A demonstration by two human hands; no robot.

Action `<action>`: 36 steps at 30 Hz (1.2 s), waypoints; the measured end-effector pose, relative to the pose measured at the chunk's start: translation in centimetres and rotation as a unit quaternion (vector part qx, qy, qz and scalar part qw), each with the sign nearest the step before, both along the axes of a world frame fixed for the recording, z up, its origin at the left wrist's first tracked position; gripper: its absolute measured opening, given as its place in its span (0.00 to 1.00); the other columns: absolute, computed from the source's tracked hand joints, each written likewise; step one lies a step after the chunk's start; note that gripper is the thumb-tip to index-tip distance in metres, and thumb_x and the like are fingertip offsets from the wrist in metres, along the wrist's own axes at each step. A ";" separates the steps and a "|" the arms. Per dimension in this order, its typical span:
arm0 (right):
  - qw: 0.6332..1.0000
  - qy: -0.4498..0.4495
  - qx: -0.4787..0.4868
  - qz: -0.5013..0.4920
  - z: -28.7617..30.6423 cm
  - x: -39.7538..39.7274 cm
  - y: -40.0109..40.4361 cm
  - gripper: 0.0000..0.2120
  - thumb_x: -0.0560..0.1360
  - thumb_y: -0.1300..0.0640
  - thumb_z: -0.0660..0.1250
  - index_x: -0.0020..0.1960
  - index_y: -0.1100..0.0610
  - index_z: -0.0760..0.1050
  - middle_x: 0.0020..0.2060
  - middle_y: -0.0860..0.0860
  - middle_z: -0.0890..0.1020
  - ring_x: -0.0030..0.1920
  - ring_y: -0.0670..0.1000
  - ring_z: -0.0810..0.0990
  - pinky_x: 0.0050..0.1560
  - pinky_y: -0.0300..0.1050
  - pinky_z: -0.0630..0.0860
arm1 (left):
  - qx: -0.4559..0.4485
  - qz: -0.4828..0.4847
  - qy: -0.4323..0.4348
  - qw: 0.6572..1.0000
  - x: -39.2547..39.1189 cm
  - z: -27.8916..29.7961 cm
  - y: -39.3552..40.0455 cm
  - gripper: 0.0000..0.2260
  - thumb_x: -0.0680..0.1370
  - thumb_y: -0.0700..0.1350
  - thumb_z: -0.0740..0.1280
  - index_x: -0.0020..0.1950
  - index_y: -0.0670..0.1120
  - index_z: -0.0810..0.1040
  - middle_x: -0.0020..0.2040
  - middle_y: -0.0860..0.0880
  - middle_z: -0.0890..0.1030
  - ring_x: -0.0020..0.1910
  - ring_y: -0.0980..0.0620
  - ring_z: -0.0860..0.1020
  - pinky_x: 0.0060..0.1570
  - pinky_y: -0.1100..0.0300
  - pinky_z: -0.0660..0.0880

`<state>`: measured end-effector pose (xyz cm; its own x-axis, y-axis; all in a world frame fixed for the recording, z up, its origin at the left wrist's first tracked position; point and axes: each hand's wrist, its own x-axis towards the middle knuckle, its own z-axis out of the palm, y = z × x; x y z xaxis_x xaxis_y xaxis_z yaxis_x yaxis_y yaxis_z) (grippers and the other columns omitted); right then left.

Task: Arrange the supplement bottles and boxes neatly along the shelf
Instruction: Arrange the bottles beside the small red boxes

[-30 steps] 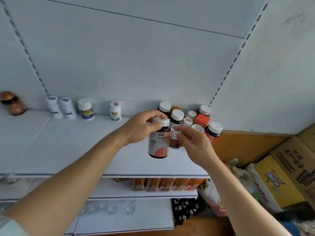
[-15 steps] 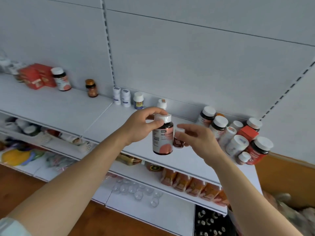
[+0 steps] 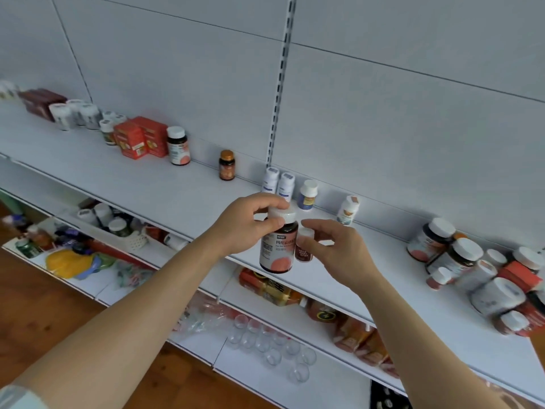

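Left hand [image 3: 244, 222] grips bottle [image 3: 277, 246] (cap-first)

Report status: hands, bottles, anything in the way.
Left hand grips large dark bottle by cap. Right hand pinches small brown bottle. Both off shelf; path clear.

Bare forearms; pale sleeve [image 3: 17, 398] at left.

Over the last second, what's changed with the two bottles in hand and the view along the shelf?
The view swung left along the shelf: the cluttered bottle pile slid to the right edge, and the red boxes and lined-up bottles farther left came into sight. Unchanged: the left hand keeps its grip on the cap of the large dark bottle, and the right hand still holds the small brown bottle beside it.
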<state>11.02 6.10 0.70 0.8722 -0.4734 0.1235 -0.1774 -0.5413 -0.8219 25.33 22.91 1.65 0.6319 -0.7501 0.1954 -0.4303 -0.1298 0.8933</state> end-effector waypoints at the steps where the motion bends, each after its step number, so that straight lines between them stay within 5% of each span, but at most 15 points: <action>1: 1.000 -0.005 -0.004 0.001 0.0 1.0 1.0 0.15 0.73 0.52 0.74 0.59 0.50 0.81 0.49 0.43 0.83 0.47 0.36 0.79 0.44 0.25 0.72 | 0.002 0.001 -0.007 1.000 1.1 -0.1 0.8 0.13 0.77 0.42 0.71 0.60 0.52 0.81 0.62 0.58 0.79 0.62 0.62 0.75 0.66 0.59 0.72; 10: 0.996 -0.052 -0.055 0.047 -0.7 10.3 8.0 0.12 0.73 0.60 0.74 0.56 0.51 0.82 0.48 0.46 0.82 0.46 0.40 0.79 0.43 0.30 0.75 | 0.008 0.019 -0.007 1.000 10.8 -1.6 7.0 0.13 0.75 0.45 0.73 0.59 0.56 0.82 0.63 0.59 0.79 0.63 0.61 0.76 0.64 0.52 0.74; 25: 0.989 -0.065 -0.068 0.113 -2.4 30.0 9.0 0.12 0.73 0.58 0.74 0.56 0.48 0.83 0.45 0.34 0.79 0.46 0.36 0.78 0.44 0.29 0.74 | 0.066 0.093 -0.019 0.993 28.0 -1.2 9.9 0.14 0.73 0.42 0.74 0.56 0.55 0.82 0.58 0.60 0.80 0.59 0.61 0.77 0.61 0.52 0.77; 36: 0.990 0.007 -0.138 -0.005 -3.6 37.1 10.3 0.12 0.72 0.56 0.74 0.55 0.49 0.83 0.40 0.32 0.75 0.45 0.35 0.75 0.40 0.25 0.68 | 0.101 -0.021 -0.094 0.990 40.7 -0.1 7.6 0.17 0.71 0.42 0.75 0.57 0.55 0.78 0.56 0.58 0.78 0.56 0.61 0.77 0.56 0.64 0.73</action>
<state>48.15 16.35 -2.89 0.8699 -0.4328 0.2366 -0.1954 -0.7428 -0.6403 66.05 30.51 1.56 0.5666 -0.8103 0.1499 -0.5947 -0.2762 0.7550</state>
